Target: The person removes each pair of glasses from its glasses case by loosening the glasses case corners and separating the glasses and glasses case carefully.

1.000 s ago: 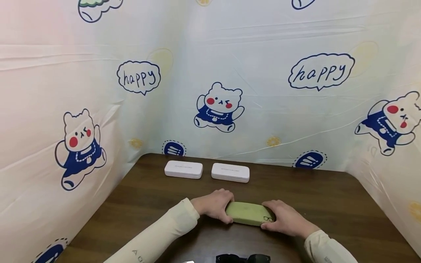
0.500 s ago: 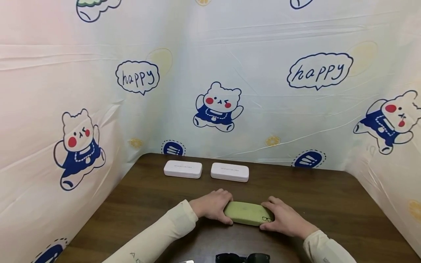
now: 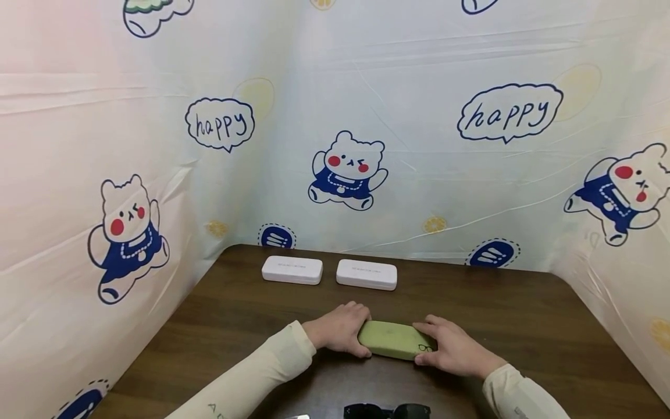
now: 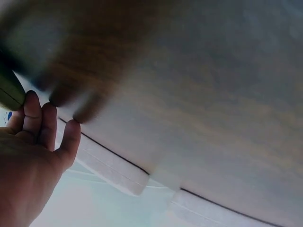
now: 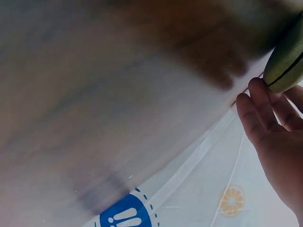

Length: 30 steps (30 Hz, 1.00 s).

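Note:
A green glasses case [image 3: 392, 339] with a small glasses print at its right corner lies closed on the brown table. My left hand [image 3: 342, 329] grips its left end, thumb at the near side and fingers at the far side. At the opposite end, my right hand [image 3: 454, 348] holds the case in the same manner. The left wrist view shows the left fingertips against the rounded green end [image 4: 9, 92]. In the right wrist view, fingertips touch the other green end [image 5: 286, 64], where a dark seam line shows.
Two white glasses cases [image 3: 292, 270] stand side by side near the table's back edge. Black sunglasses [image 3: 387, 411] lie at the bottom edge, partly cut off. Left of them a small pale object [image 3: 300, 416] barely shows. A printed curtain [image 3: 408, 192] surrounds the table.
The right hand's upper fingers have shifted slightly left over the end of the green glasses case. The case and the left hand stay practically where they were.

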Tool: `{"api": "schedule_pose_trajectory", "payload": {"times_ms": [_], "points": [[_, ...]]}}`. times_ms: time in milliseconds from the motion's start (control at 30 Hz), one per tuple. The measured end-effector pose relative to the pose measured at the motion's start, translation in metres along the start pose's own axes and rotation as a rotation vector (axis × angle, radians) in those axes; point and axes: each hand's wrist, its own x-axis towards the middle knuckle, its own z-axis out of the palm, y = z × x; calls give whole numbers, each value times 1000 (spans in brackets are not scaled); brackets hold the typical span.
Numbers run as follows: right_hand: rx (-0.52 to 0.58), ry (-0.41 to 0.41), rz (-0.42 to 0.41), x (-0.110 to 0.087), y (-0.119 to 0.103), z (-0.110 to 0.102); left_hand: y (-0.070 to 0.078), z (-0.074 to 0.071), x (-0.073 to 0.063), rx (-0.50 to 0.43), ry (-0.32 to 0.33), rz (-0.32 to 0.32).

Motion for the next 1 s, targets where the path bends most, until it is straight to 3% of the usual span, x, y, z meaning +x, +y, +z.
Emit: {"api": "schedule_pose_trajectory", "payload": {"times_ms": [367, 1000], "points": [[25, 20, -52, -3, 0, -1, 3, -3, -1, -41, -25, -51], [60, 30, -90, -5, 4, -2, 1, 1, 2, -63, 3, -66]]}}
